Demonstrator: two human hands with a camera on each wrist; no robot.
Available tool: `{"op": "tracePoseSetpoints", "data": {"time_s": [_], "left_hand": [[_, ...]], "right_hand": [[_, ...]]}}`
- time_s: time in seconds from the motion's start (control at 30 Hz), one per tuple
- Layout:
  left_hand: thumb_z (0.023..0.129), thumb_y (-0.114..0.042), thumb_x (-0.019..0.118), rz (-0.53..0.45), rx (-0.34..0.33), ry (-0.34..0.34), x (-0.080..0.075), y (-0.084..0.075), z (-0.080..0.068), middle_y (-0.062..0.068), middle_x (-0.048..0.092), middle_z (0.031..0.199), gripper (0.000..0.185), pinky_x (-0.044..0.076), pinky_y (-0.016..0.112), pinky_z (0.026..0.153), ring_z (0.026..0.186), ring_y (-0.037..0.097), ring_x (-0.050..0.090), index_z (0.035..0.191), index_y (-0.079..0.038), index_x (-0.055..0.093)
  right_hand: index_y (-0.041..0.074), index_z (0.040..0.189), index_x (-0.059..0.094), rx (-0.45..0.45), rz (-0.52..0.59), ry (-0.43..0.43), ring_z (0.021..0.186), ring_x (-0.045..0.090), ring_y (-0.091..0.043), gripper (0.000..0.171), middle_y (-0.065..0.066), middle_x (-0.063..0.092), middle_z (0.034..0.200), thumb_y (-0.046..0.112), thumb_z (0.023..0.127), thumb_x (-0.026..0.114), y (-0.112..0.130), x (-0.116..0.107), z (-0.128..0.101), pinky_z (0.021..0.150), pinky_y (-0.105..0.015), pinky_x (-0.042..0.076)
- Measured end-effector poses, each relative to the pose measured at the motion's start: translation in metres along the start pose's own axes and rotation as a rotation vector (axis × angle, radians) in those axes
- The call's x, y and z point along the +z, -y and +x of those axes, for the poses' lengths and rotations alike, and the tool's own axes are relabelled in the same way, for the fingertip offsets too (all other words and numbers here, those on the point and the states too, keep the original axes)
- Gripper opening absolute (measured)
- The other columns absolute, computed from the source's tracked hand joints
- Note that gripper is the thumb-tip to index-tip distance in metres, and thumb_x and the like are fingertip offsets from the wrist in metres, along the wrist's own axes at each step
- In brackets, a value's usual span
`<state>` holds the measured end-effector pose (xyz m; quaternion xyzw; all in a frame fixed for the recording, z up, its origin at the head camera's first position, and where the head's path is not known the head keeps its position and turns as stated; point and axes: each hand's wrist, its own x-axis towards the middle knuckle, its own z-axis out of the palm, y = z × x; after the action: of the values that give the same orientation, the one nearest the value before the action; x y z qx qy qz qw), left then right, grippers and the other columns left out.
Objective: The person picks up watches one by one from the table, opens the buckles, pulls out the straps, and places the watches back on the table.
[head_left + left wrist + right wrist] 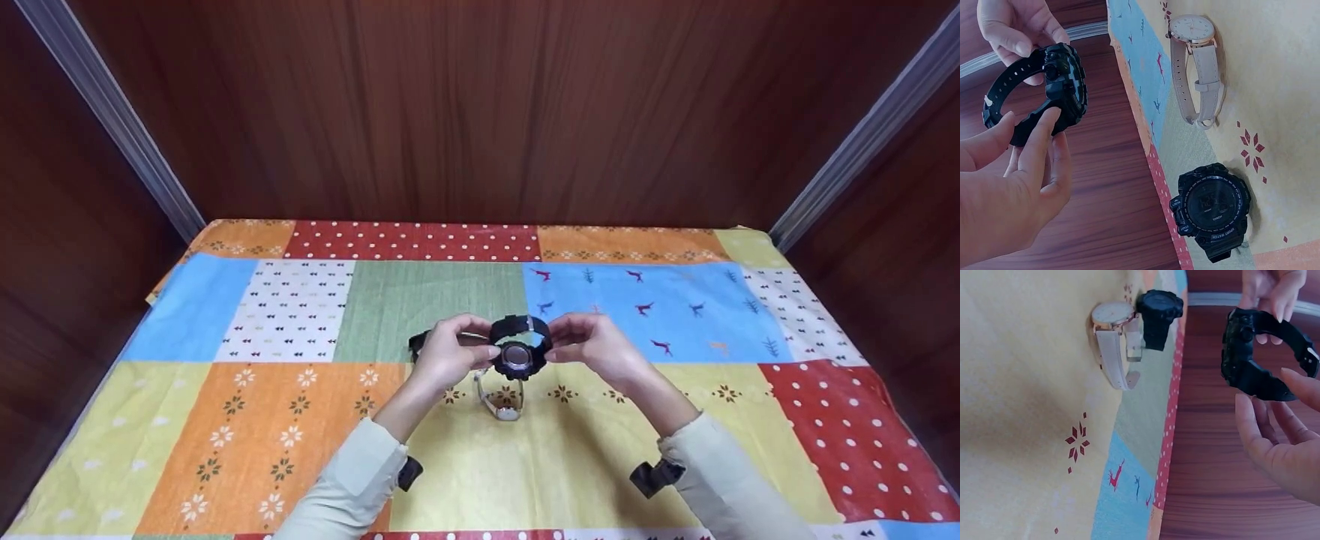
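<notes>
Up above the bench, both hands hold a chunky black digital sports watch with a ridged rubber strap (517, 352) between them, clear of the cloth. The left hand (448, 356) pinches the strap on its side with thumb and curled fingers (1039, 140), and the right hand (592, 346) grips the strap on the opposite side, its fingertips (1275, 304) wrapped over the band near the case. In the head view the round dial faces the camera; in the wrist views the watch shows side-on, its strap closed into a loop, and no writing on it can be read. Below the hands, on a yellow patch of the patchwork tablecloth of coloured, patterned squares (225, 427) that covers the bench, lies a slim rose-gold round watch with a pale face and a beige leather strap (1196, 67), resting on its side with its strap looped. Just beside it, farther from the person, lies a second bulky black sports watch (1211, 211), dial up; white lettering along its lower bezel seems to read "SPORT WATCH", and the other small marks round the bezel are too fine to make out. Both sleeves are pale beige (352, 480), and a black strap shows at each wrist. Dark wooden panelling (480, 105) rises behind the bench.
</notes>
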<state>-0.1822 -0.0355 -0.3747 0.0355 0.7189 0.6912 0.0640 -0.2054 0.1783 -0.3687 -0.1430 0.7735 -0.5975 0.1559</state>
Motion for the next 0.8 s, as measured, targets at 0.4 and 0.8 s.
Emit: {"op": "tracePoseSetpoints", "data": {"time_s": [0.4,0.8], "left_hand": [[0.076,0.007,0.067,0.195,0.048,0.003,0.002,-0.002,-0.003,0.012,0.063,0.094,0.023,0.052,0.027,0.066,0.084,0.022,0.06,0.097,0.002,0.063],[0.077,0.005,0.067,0.288,0.099,0.008,0.003,0.0,-0.002,0.01,0.064,0.093,0.019,0.051,0.028,0.068,0.092,0.023,0.058,0.095,0.0,0.064]], "right_hand": [[-0.01,0.105,0.06,-0.022,-0.094,-0.029,0.085,0.056,-0.019,0.035,-0.008,0.062,0.087,-0.003,0.073,0.07,0.008,0.001,0.001,0.076,-0.028,0.049],[0.001,0.102,0.067,-0.02,-0.203,-0.06,0.089,0.056,-0.021,0.029,-0.009,0.065,0.087,0.001,0.073,0.073,0.014,0.004,0.002,0.08,-0.034,0.044]]}}
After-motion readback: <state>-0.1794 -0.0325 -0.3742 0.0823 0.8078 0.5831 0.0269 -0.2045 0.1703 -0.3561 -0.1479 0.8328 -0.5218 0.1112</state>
